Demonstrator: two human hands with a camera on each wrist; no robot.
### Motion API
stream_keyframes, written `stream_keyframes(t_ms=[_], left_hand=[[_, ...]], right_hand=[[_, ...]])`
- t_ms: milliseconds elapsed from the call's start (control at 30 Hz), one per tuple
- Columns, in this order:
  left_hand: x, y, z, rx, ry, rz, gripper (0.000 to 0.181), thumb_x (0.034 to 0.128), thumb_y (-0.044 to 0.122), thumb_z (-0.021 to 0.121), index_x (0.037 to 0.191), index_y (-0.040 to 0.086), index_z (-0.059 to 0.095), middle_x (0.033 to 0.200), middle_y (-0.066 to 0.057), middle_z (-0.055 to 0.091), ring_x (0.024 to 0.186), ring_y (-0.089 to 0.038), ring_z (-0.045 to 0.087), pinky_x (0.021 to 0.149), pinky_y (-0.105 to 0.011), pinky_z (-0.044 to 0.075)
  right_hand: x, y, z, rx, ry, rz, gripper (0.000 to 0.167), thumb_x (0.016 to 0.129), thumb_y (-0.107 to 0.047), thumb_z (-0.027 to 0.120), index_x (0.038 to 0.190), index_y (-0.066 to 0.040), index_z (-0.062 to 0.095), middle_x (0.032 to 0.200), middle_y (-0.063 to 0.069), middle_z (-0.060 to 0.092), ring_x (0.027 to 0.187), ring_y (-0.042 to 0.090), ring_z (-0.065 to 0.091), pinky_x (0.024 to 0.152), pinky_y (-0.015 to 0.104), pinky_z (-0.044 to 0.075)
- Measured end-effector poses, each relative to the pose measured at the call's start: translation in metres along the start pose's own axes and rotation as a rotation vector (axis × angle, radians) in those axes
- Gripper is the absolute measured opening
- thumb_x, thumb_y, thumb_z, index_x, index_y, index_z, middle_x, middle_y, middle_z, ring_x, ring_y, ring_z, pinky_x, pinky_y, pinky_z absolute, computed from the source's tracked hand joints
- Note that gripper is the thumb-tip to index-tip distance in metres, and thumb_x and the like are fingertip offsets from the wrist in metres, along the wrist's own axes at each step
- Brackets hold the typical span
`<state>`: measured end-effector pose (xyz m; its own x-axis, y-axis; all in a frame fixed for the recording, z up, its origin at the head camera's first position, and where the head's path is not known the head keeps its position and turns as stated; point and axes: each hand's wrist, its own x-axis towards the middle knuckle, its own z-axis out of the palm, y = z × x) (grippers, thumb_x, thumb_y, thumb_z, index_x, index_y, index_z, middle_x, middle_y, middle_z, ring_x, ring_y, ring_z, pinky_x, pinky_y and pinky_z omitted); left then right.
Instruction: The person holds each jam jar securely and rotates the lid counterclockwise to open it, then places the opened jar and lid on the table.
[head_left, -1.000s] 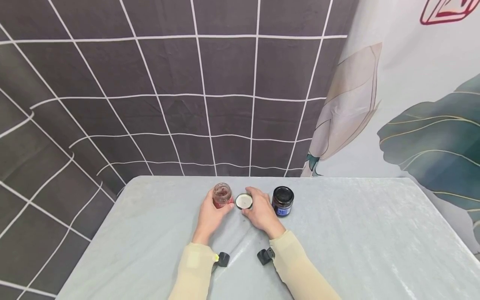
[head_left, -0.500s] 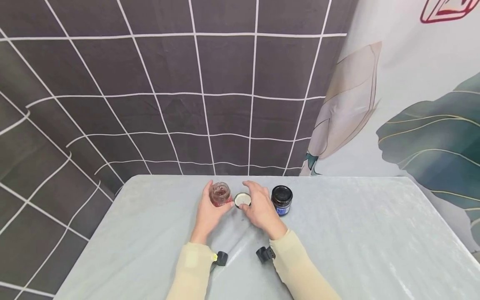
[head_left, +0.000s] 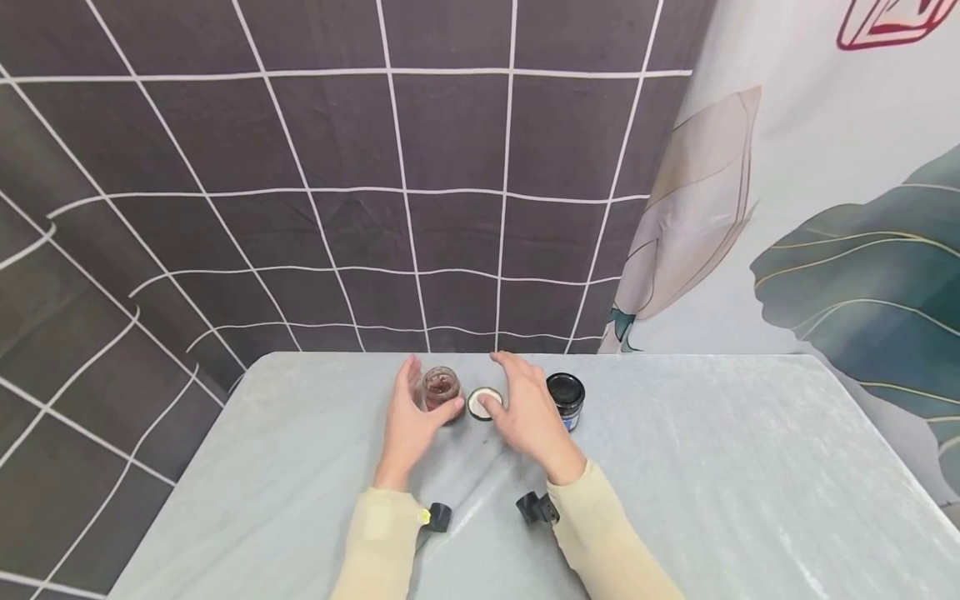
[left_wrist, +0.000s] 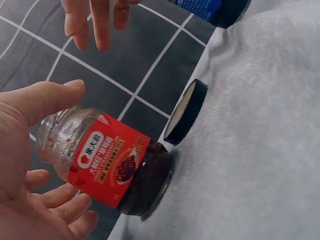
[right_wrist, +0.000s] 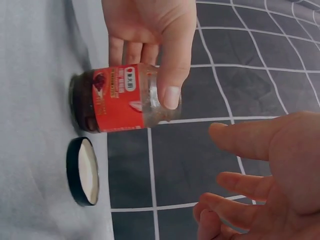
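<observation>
A glass jar (head_left: 441,390) with a red label (left_wrist: 112,161) and dark contents stands uncapped on the table. Around it is my left hand (head_left: 406,432), loosely spread: the thumb lies along the near side by the jar's neck, and the other fingers stand off its far side. Whether the thumb touches the glass is unclear. A dark-rimmed lid (right_wrist: 83,171) lies pale inside up on the cloth, right beside the jar. Over the lid's right side, my right hand (head_left: 534,417) hovers holding nothing, its thumb and fingers apart.
A dark jar (head_left: 566,398) with a black lid and blue label stands just right of my right hand, partly hidden by it. Pale cloth covers the table (head_left: 712,467). Behind hang a dark gridded curtain (head_left: 457,142) and a leaf-patterned one (head_left: 847,275).
My left fingers have opened away from the red-labelled jar. My right hand has let go of the lid, its fingers spreading and rising.
</observation>
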<state>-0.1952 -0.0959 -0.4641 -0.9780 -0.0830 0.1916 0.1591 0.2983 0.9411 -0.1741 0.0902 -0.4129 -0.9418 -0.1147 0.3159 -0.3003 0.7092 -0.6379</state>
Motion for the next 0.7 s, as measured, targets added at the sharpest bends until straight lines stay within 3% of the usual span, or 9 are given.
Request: stream_keyframes(t_ms=[500, 700], left_hand=[[0.000, 0.010, -0.007, -0.003, 0.016, 0.025, 0.096, 0.0796, 0.016, 0.085, 0.156, 0.003, 0.028, 0.156, -0.020, 0.038, 0.145, -0.032, 0.034, 0.118, -0.046, 0.028], [-0.002, 0.018, -0.009, 0.034, 0.034, 0.046, 0.095, 0.0800, 0.018, 0.085, 0.156, 0.005, 0.029, 0.158, -0.015, 0.037, 0.146, -0.028, 0.034, 0.118, -0.043, 0.028]], right_hand=[[0.001, -0.002, -0.011, -0.006, 0.038, 0.007, 0.058, 0.090, -0.023, 0.074, 0.140, -0.003, 0.054, 0.140, 0.017, 0.055, 0.127, 0.038, 0.049, 0.108, 0.049, 0.039], [0.001, 0.000, -0.015, -0.007, 0.055, 0.023, 0.058, 0.091, -0.025, 0.073, 0.141, -0.004, 0.054, 0.128, 0.019, 0.058, 0.121, 0.036, 0.050, 0.100, 0.049, 0.044]])
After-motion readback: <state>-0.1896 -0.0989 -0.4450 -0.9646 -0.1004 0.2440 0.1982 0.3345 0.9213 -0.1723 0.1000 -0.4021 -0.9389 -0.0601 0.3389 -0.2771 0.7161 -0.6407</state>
